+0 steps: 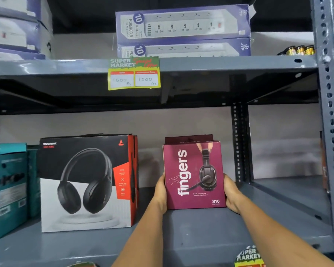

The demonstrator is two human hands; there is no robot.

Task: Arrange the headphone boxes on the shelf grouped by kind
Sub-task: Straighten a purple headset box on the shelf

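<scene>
1. Both hands clamp the magenta "fingers" S10 headset box point(194, 174) from its two sides: the left hand point(161, 193) presses the box's left edge, the right hand point(232, 194) its right edge, low down near the base.
2. The box stands upright on the grey metal shelf point(200, 228), front face to the camera, its bottom edge seemingly resting on the shelf surface, though the shadow there makes contact hard to confirm.
3. A second box of the same dark magenta colour point(189, 138) shows just behind the held one, only its top peeking over.
4. To the left, apart from the held box, stands a larger black, white and red Rockerz headphone box point(85, 182), upright, with another like it directly behind.
5. Further left, near the frame edge, are teal boxes point(7, 189), touching or nearly touching the Rockerz box.
6. On the upper shelf lie two stacked purple 10-outlet power strip boxes point(183, 24); a supermarket price tag point(133, 73) reading 1500 and 1000 Rs hangs from that shelf's front edge.
7. Small gold-topped batteries point(300, 50) sit at the upper shelf's right end.
</scene>
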